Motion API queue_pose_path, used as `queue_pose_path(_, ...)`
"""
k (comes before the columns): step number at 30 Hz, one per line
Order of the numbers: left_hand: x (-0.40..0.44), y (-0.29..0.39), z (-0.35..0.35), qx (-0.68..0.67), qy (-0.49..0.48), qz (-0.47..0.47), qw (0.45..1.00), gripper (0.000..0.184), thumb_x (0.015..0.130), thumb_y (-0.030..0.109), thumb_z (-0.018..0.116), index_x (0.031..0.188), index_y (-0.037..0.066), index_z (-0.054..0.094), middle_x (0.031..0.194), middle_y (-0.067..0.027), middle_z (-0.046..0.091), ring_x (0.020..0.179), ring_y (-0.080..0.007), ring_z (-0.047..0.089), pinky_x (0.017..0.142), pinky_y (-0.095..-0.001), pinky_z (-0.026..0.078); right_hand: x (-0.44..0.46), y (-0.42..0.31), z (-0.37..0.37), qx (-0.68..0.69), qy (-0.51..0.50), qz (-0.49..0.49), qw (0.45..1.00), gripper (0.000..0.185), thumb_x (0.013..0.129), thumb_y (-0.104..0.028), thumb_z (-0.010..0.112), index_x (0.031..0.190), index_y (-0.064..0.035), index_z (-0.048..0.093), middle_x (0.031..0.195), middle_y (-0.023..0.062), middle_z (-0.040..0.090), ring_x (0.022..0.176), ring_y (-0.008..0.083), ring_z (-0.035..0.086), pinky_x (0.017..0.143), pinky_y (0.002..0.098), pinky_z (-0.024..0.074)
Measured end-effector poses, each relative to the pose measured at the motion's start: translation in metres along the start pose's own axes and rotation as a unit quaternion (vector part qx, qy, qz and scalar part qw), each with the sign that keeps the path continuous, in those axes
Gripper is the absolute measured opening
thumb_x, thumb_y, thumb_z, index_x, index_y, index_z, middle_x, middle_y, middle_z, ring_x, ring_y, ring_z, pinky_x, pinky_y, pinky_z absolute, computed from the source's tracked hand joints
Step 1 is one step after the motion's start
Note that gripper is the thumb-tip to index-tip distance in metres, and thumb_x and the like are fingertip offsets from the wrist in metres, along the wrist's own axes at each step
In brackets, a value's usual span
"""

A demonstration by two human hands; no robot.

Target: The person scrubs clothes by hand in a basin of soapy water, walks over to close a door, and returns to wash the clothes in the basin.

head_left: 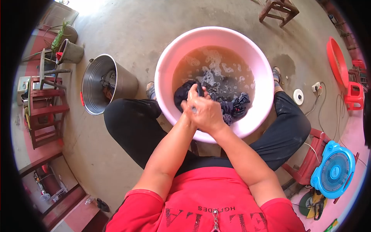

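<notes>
Between my knees stands a wide pink basin (pixel 164 77) with murky, sudsy water (pixel 232 63). Dark wet clothes (pixel 235 106) lie bunched in it, partly under the water. My left hand (pixel 192 96) and my right hand (pixel 206 112) are pressed together above the near side of the basin, both closed. A piece of dark wet cloth (pixel 199 89) shows between the fingers. The right hand crosses in front of the left and hides part of its grip. More cloth lies just below both hands.
A metal bucket (pixel 129 79) holding some clothes stands to the left. Wooden stools (pixel 46 110) line the left side; another stool (pixel 279 11) is at the far right. On the right are a blue fan (pixel 335 170), a power strip with cords (pixel 317 87) and a red basin (pixel 337 62).
</notes>
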State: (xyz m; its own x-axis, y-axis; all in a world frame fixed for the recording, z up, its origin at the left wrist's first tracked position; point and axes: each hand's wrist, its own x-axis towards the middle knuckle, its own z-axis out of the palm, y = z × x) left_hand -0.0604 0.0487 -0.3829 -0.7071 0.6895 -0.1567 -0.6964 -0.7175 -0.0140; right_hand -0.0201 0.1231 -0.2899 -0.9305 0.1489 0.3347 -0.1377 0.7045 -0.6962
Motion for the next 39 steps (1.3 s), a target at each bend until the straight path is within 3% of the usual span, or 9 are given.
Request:
queue_pose_path(6, 0.028, -0.034, 0.033, 0.256, 0.391, -0.051, 0.883, 0.024, 0.094, 0.034, 0.049, 0.087, 0.014, 0.060, 0.080, -0.0038, 0.061, 0.076, -0.0205, 0.059, 0.072, -0.0378, 0.050, 0.028, 0.081, 0.001, -0.084, 0.063, 0.263, 0.959, 0.034, 0.093, -0.032, 0.050, 0.074, -0.0049, 0.058, 0.067, 0.0243, 0.061, 0.066, 0.0435, 0.062, 0.060, 0.0502, 0.0511)
queue_pose_path(9, 0.045, -0.010, -0.050, 0.166, -0.048, -0.011, 0.985, 0.026, 0.097, 0.036, 0.045, 0.086, 0.017, 0.059, 0.075, -0.0017, 0.056, 0.071, -0.0190, 0.055, 0.066, -0.0387, 0.046, 0.013, 0.031, 0.005, -0.035, 0.062, 0.123, 0.990, 0.030, 0.094, -0.031, 0.048, 0.080, -0.0054, 0.055, 0.068, 0.0236, 0.060, 0.067, 0.0430, 0.062, 0.062, 0.0509, 0.0501)
queue_pose_path(12, 0.041, -0.007, -0.048, 0.208, 0.053, -0.054, 0.975, 0.023, 0.096, 0.034, 0.047, 0.089, 0.016, 0.061, 0.078, -0.0029, 0.058, 0.076, -0.0193, 0.055, 0.068, -0.0354, 0.046, 0.009, 0.037, -0.001, -0.055, 0.067, 0.152, 0.985, 0.031, 0.095, -0.031, 0.047, 0.082, -0.0051, 0.056, 0.071, 0.0238, 0.062, 0.069, 0.0431, 0.062, 0.063, 0.0518, 0.0497)
queue_pose_path(13, 0.022, -0.024, 0.080, 0.367, 0.421, -0.082, 0.826, 0.025, 0.095, 0.031, 0.047, 0.094, 0.012, 0.063, 0.087, -0.0060, 0.064, 0.080, -0.0207, 0.061, 0.073, -0.0334, 0.050, 0.013, 0.065, -0.006, -0.065, 0.079, 0.206, 0.973, 0.033, 0.096, -0.033, 0.046, 0.084, -0.0051, 0.059, 0.072, 0.0234, 0.063, 0.070, 0.0431, 0.063, 0.063, 0.0518, 0.0495)
queue_pose_path(22, 0.024, 0.029, 0.087, 0.525, 0.190, -0.068, 0.827, 0.030, 0.093, 0.020, 0.051, 0.112, -0.001, 0.061, 0.099, -0.0101, 0.066, 0.094, -0.0173, 0.063, 0.086, -0.0311, 0.049, 0.011, 0.107, -0.090, 0.198, -0.311, 0.288, 0.884, 0.034, 0.085, -0.036, 0.072, 0.080, -0.0031, 0.063, 0.075, -0.0022, 0.051, 0.072, 0.0075, 0.046, 0.066, 0.0244, 0.0416)
queue_pose_path(25, 0.020, 0.055, 0.107, 0.733, 0.045, -0.116, 0.669, 0.039, 0.086, 0.013, 0.057, 0.121, -0.004, 0.057, 0.104, -0.0098, 0.066, 0.096, -0.0155, 0.060, 0.088, -0.0296, 0.047, 0.021, 0.096, -0.103, 0.192, -0.174, 0.185, 0.948, 0.029, 0.085, -0.026, 0.072, 0.080, 0.0012, 0.063, 0.075, 0.0013, 0.056, 0.071, 0.0101, 0.051, 0.065, 0.0276, 0.0425)
queue_pose_path(30, 0.015, 0.041, 0.162, 0.639, -0.042, -0.137, 0.756, 0.033, 0.080, 0.006, 0.064, 0.113, -0.001, 0.064, 0.095, -0.0058, 0.066, 0.087, -0.0107, 0.059, 0.079, -0.0248, 0.048, 0.053, 0.050, -0.127, 0.197, -0.132, 0.155, 0.959, 0.025, 0.086, -0.022, 0.071, 0.089, 0.0018, 0.065, 0.079, 0.0077, 0.060, 0.075, 0.0164, 0.058, 0.070, 0.0297, 0.0466)
queue_pose_path(32, 0.014, 0.039, 0.188, 0.846, -0.005, -0.053, 0.530, 0.026, 0.077, 0.009, 0.071, 0.100, -0.002, 0.065, 0.087, -0.0035, 0.064, 0.081, -0.0106, 0.058, 0.073, -0.0255, 0.048, 0.058, 0.037, -0.136, 0.177, -0.127, 0.121, 0.968, 0.024, 0.083, -0.023, 0.073, 0.091, -0.0007, 0.066, 0.078, 0.0096, 0.061, 0.077, 0.0182, 0.061, 0.071, 0.0310, 0.0473)
queue_pose_path(39, 0.006, 0.055, 0.193, 0.624, 0.004, -0.152, 0.767, 0.018, 0.077, 0.007, 0.078, 0.084, 0.008, 0.062, 0.079, 0.0031, 0.061, 0.075, -0.0071, 0.057, 0.070, -0.0235, 0.046, 0.011, 0.104, -0.121, -0.105, -0.295, 0.015, 0.950, 0.032, 0.071, -0.033, 0.077, 0.081, -0.0062, 0.064, 0.080, 0.0122, 0.065, 0.084, 0.0351, 0.062, 0.079, 0.0414, 0.0481)
